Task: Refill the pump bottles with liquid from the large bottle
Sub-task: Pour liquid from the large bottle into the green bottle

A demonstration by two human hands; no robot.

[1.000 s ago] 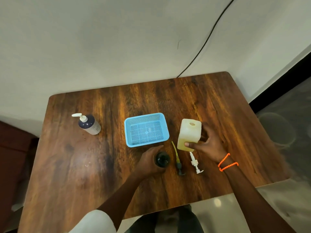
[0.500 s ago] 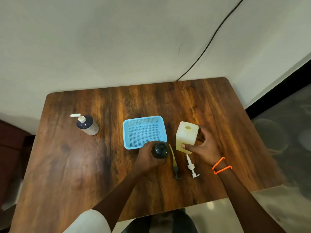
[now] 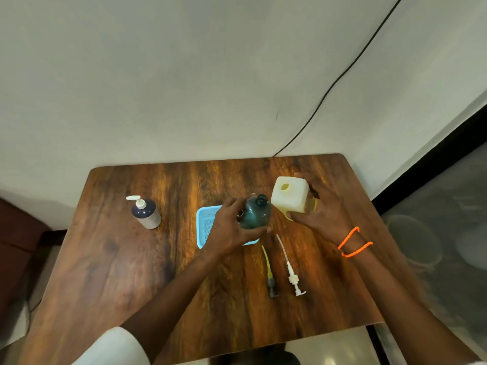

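Left hand [image 3: 232,230] gripping dark green pump bottle [image 3: 255,213] above blue basket [image 3: 207,227], right hand [image 3: 320,209] clasping large pale bottle [image 3: 290,198] just right, two pumps lying near on tabletop [image 3: 131,272]

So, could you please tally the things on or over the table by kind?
Bottles: 3 (large bottle, dark green bottle, pump bottle)
Loose pumps: 2 (yellow-tubed pump, white pump)
Baskets: 1 (blue basket)
Total: 6
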